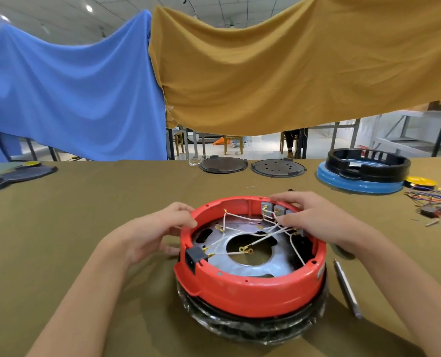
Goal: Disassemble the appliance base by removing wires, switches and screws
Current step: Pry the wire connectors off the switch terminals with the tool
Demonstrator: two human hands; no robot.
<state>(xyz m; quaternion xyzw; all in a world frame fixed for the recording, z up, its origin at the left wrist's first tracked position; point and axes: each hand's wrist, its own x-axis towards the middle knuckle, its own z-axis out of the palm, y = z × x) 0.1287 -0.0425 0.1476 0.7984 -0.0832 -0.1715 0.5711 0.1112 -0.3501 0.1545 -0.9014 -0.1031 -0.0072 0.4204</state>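
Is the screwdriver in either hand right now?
No, the screwdriver lies on the table right of the red base, untouched.

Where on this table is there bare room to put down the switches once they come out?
Widest bare cloth lies left of the red base, between the left hand and the dark covers at the far left edge. Another strip runs between the base and the two round plates. The right is crowded: screwdriver, wire pile, blue base.

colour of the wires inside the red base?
White wires with gold-coloured terminals, seen in the head view.
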